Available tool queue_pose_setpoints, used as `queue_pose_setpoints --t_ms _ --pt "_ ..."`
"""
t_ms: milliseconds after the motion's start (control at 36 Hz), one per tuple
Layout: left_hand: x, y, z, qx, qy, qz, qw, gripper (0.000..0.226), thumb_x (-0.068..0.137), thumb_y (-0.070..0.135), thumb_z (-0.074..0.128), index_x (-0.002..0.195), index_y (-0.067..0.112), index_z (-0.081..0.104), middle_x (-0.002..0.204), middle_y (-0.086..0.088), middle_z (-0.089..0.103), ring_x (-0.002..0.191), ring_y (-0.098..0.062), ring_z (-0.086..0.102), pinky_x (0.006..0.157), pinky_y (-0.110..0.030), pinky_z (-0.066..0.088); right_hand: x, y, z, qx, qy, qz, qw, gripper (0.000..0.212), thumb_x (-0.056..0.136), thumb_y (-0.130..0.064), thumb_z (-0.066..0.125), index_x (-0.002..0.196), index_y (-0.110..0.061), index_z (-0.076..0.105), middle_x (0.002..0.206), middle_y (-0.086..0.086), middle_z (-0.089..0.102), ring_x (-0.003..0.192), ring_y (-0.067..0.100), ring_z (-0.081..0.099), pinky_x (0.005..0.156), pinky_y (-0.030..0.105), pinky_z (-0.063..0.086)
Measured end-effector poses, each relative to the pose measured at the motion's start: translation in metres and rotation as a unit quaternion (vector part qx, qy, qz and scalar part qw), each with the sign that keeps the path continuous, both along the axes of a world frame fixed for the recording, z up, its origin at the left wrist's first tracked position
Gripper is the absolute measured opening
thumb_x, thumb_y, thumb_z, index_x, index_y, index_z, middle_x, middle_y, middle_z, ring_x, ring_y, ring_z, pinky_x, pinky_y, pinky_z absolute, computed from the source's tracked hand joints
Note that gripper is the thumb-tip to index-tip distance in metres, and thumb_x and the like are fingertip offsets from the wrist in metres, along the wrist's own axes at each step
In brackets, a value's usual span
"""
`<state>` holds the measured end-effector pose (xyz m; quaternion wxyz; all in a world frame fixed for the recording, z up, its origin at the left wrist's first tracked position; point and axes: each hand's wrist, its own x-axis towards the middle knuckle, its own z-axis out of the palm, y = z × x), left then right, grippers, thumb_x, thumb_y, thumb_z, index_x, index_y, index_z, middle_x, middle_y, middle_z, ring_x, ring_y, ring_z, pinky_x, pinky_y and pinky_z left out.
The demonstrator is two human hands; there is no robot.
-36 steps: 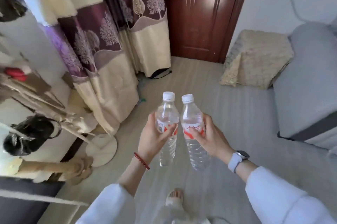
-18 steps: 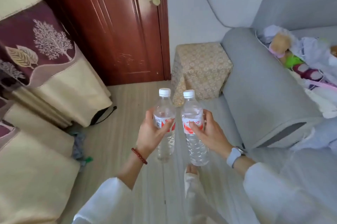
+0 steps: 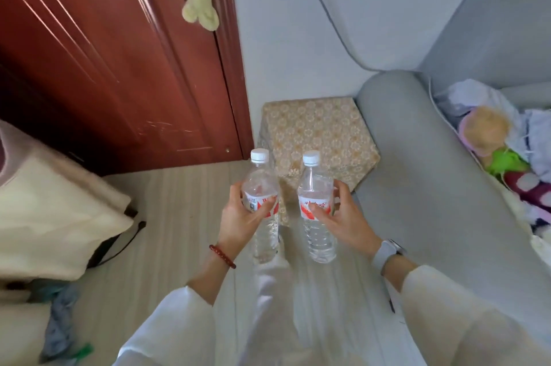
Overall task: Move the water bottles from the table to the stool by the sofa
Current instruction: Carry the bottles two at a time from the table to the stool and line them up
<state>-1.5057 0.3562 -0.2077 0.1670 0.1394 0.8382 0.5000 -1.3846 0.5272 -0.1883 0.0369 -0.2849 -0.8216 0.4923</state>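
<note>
Water bottles, upright in mid-air: our left hand (image 3: 238, 221) wraps its fingers around the left bottle (image 3: 262, 204); our right hand (image 3: 343, 224) likewise clasps the right bottle (image 3: 316, 207). Beyond our fingertips stands the patterned stool (image 3: 320, 133), beside the sofa (image 3: 417, 157).

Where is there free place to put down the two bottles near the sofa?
The stool top is bare, bordered by the wall, the door frame and the sofa armrest. The floor before the door is also open. The sofa seat is crowded with toys.

Head cam, fwd-down, close over hands (image 3: 298, 222)
</note>
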Motion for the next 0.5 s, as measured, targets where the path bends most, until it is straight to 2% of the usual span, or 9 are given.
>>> queue_pose_setpoints --t_ms 83,167,250,306,389,500 --pt "-0.063 0.042 -0.023 0.006 -0.027 0.003 1.0 0.054 0.071 0.035 0.076 0.111 0.016 0.045 0.093 0.007 0.063 0.085 -0.012 0.063 0.072 -0.024 0.05 -0.064 0.043 -0.018 -0.017 -0.012 0.002 1.0 0.06 0.078 -0.034 0.068 0.124 -0.024 0.032 0.098 -0.026 0.05 0.086 -0.003 0.057 0.083 0.03 0.05" --pt "-0.122 0.085 -0.041 0.015 -0.06 0.003 0.998 0.06 0.07 0.03 0.078 0.116 0.016 0.042 0.094 0.014 0.057 0.088 -0.011 0.059 0.073 -0.023 0.049 -0.127 0.082 -0.035 -0.032 -0.028 -0.022 0.999 0.063 0.075 -0.03 0.072 0.123 -0.023 0.032 0.096 -0.027 0.046 0.084 -0.007 0.053 0.08 0.022 0.044" --pt "-0.183 0.129 -0.065 0.016 -0.1 -0.002 0.995 0.069 0.066 0.025 0.081 0.121 0.016 0.04 0.101 0.005 0.058 0.093 -0.018 0.058 0.082 -0.031 0.05 -0.191 0.122 -0.055 -0.04 -0.039 -0.023 0.998 0.066 0.072 -0.026 0.075 0.123 -0.021 0.033 0.1 -0.022 0.047 0.087 0.004 0.055 0.082 0.027 0.047" --pt "-0.224 0.16 -0.086 0.008 -0.102 -0.022 0.995 0.072 0.065 0.024 0.081 0.124 0.015 0.04 0.109 -0.003 0.059 0.101 -0.022 0.057 0.082 -0.027 0.047 -0.232 0.154 -0.076 -0.039 -0.045 -0.017 0.998 0.068 0.072 -0.024 0.075 0.125 -0.017 0.033 0.107 -0.012 0.049 0.092 0.013 0.056 0.083 0.03 0.049" --pt "-0.268 0.193 -0.104 -0.007 -0.094 -0.051 0.994 0.078 0.066 0.024 0.081 0.129 0.017 0.037 0.118 0.004 0.05 0.108 -0.015 0.05 0.089 -0.026 0.043 -0.27 0.185 -0.099 -0.031 -0.051 -0.008 0.998 0.069 0.071 -0.025 0.076 0.124 -0.017 0.032 0.113 -0.007 0.049 0.1 0.018 0.057 0.083 0.03 0.051" --pt "-0.321 0.232 -0.143 -0.025 -0.097 -0.062 0.993 0.086 0.061 0.031 0.083 0.132 0.025 0.034 0.126 -0.003 0.047 0.112 -0.022 0.049 0.096 -0.043 0.045 -0.32 0.228 -0.136 -0.008 -0.074 -0.001 0.997 0.07 0.071 -0.032 0.076 0.124 -0.021 0.032 0.117 -0.003 0.046 0.105 0.014 0.048 0.082 0.026 0.045"
